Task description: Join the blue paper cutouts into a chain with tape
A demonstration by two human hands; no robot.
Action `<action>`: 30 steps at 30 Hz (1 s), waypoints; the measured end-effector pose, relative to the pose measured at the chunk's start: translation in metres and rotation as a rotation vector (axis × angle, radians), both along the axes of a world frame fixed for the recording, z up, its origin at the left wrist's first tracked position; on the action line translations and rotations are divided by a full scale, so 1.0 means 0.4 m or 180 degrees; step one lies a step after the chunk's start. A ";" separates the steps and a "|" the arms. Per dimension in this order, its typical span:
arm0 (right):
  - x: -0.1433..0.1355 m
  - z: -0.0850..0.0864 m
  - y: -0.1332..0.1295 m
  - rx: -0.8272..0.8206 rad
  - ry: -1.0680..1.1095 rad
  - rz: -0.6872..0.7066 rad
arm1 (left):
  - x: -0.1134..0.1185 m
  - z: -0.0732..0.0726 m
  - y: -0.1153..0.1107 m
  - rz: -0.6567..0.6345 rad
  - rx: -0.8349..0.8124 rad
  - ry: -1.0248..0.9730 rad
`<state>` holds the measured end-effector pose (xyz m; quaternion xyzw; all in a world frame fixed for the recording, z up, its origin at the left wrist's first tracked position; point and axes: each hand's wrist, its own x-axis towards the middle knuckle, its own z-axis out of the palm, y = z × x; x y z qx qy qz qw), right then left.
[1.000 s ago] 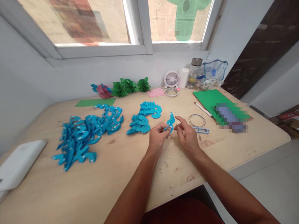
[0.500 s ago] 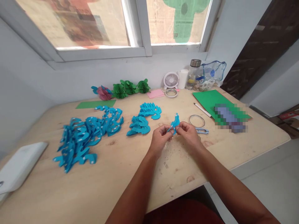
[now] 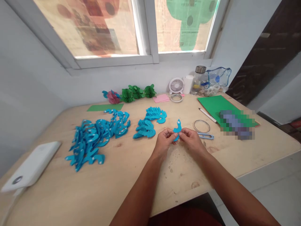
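A curved blue paper piece (image 3: 178,126) with a small white patch near its upper tip is pinched between my left hand (image 3: 166,140) and my right hand (image 3: 190,138), above the wooden table (image 3: 131,182). The fingers of both hands are closed on its lower part and hide some of it. Left of my hands lie two small stacks of blue paper pieces, one (image 3: 144,129) nearer and one (image 3: 155,114) farther back. A large heap of blue pieces with white patches (image 3: 94,133) spreads further left.
Right of my hands are a tape ring (image 3: 201,126), a light blue cutter (image 3: 207,136), a white pen (image 3: 207,115) and green sheets (image 3: 213,105). A fan (image 3: 176,85), bottle (image 3: 198,80) and green paper shapes (image 3: 136,92) line the wall. A white device (image 3: 33,164) is at left.
The view has shifted, so the table things sit slightly lower and further right. The blue piece is now more upright and flat, and my left fingers have come closer to my right ones.
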<state>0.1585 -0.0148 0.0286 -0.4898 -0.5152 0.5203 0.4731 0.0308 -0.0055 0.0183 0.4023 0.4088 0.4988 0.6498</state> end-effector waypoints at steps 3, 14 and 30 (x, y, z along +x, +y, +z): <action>0.000 0.008 -0.003 -0.0150 0.0084 -0.0045 | 0.000 -0.005 0.000 0.0106 -0.0005 -0.0051; 0.013 -0.005 0.004 -0.0155 -0.0363 -0.0303 | -0.072 0.083 0.025 0.1103 0.0060 -0.0034; 0.004 0.002 -0.010 0.0290 -0.0779 -0.0136 | -0.485 0.052 -0.001 0.3280 0.0377 0.4556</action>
